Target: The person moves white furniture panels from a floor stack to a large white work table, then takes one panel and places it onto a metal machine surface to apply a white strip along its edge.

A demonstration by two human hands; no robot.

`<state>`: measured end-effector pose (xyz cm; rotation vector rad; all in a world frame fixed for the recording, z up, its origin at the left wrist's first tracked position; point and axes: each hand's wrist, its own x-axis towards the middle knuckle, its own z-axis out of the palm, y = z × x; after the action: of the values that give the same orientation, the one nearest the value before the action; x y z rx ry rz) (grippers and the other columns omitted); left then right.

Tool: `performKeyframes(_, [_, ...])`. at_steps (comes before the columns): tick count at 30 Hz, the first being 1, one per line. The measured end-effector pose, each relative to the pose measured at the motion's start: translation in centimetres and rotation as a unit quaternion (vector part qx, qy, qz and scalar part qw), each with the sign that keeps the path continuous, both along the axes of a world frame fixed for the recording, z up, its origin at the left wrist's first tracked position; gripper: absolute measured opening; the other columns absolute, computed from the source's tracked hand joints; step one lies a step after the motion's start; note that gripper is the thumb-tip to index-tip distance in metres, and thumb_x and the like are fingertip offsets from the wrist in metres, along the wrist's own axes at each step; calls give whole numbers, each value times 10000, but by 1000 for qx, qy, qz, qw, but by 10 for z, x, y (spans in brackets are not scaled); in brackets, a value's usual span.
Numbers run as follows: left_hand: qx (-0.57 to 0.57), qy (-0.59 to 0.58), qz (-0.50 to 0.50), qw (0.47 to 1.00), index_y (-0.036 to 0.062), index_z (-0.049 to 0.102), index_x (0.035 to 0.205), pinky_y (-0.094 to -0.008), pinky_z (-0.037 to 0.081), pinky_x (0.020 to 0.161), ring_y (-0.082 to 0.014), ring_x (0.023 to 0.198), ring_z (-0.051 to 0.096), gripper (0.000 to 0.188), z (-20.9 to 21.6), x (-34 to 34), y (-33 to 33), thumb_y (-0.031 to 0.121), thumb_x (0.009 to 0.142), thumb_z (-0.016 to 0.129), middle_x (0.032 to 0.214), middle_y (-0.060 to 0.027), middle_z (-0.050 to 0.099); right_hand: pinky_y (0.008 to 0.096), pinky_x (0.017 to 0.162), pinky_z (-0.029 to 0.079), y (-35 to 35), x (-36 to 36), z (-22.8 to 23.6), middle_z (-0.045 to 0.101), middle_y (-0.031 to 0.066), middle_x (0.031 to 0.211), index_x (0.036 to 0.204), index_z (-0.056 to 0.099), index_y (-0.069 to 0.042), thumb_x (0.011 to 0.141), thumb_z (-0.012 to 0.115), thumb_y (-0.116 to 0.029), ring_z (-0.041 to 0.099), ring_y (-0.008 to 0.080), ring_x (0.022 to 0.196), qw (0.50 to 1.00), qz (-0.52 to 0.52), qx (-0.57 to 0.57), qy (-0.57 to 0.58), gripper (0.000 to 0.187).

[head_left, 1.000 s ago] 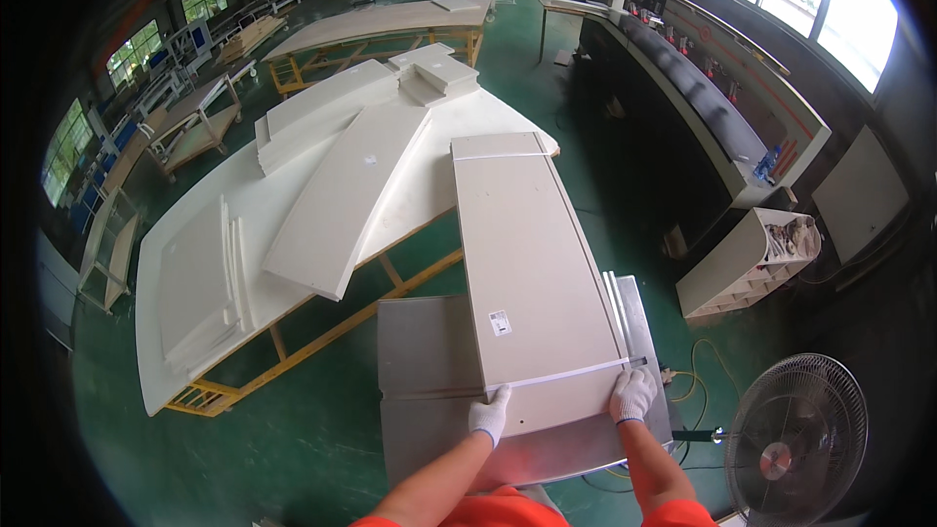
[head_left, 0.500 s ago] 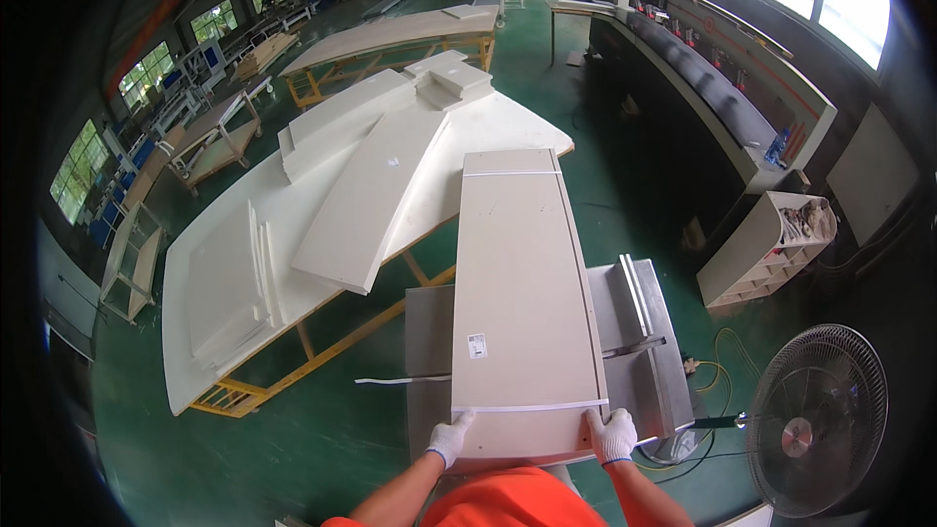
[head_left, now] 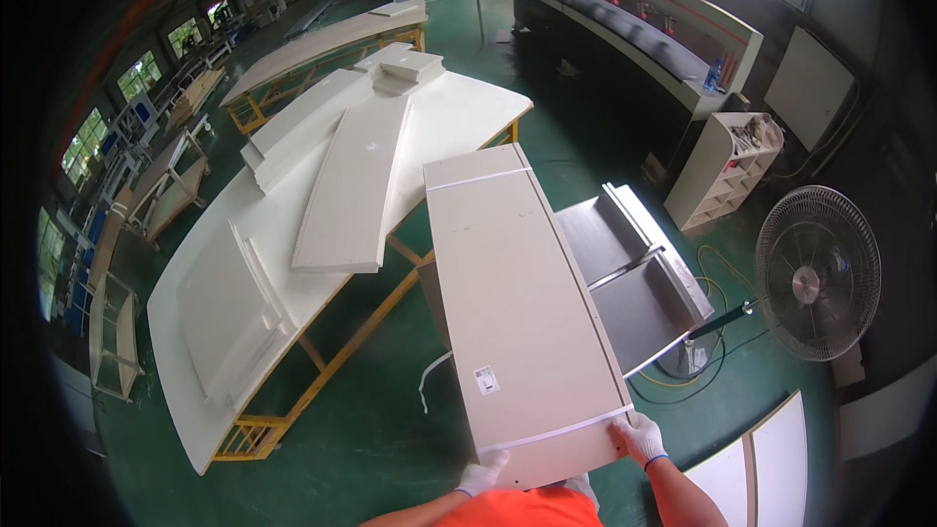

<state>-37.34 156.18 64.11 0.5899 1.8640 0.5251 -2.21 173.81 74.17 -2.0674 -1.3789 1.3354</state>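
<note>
A long pale bundle of flat panels, strapped near both ends, stretches away from my body and carries a small label. My left hand, in a white knit glove, grips its near left corner; part of that hand is hidden. At the near right corner, beside the white strap, my right hand is closed round the edge with the thumb on top. Beneath the bundle and to its right shows a grey metal machine. From the left side hangs a loose white strap end.
To the left, a white-topped table on a yellow frame bears several white panels. A standing fan is at the right, near cables on the green floor and a small shelf unit. White boards lie at lower right.
The bundle has turned and slid toward me off the metal machine, its near end shifting right. Both hands keep hold and move with it. My view has turned right.
</note>
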Motion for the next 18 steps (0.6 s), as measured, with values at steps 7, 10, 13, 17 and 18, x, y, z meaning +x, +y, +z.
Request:
performKeyframes(7, [-49,-244,-89,965,-30,596,1417,-363,515,1047,-272,1263,635,727,19,17,-22,510,955,749,1380,-150,669,331,824,570,-67,12,-64,755,158,1043,1193,683,141,940,788,-409,707,196,925,940,-323,110,13,614])
performKeyframes(10, [-109,-320,-133,932,38,567,1479,-350,541,993,-261,1206,657,677,87,13,-4,466,977,720,1364,-135,677,377,873,576,-83,-17,-85,712,194,1211,1282,610,152,970,753,-426,694,231,1014,858,-483,155,-84,672])
performKeyframes(13, [-141,-248,-392,875,-5,595,1435,-358,573,898,-260,1050,720,682,113,-21,34,502,987,684,1286,-163,710,391,966,544,-99,-32,-95,676,195,1317,1361,551,153,990,724,-436,676,269,1094,825,-517,142,179,718])
performKeyframes(17, [-151,-255,-227,928,86,543,781,-234,310,486,-64,587,412,400,140,-70,140,364,1050,646,667,26,455,390,919,550,-99,-66,-62,702,179,1239,1300,616,127,1035,615,-521,674,265,1057,787,-580,63,199,700])
performKeyframes(18, [-103,-304,-182,930,57,613,818,-254,396,501,-99,586,507,395,104,-108,173,382,1036,670,685,-11,559,392,905,549,-95,-79,-55,703,172,1233,1300,620,120,1043,585,-540,671,269,1045,787,-581,59,197,709])
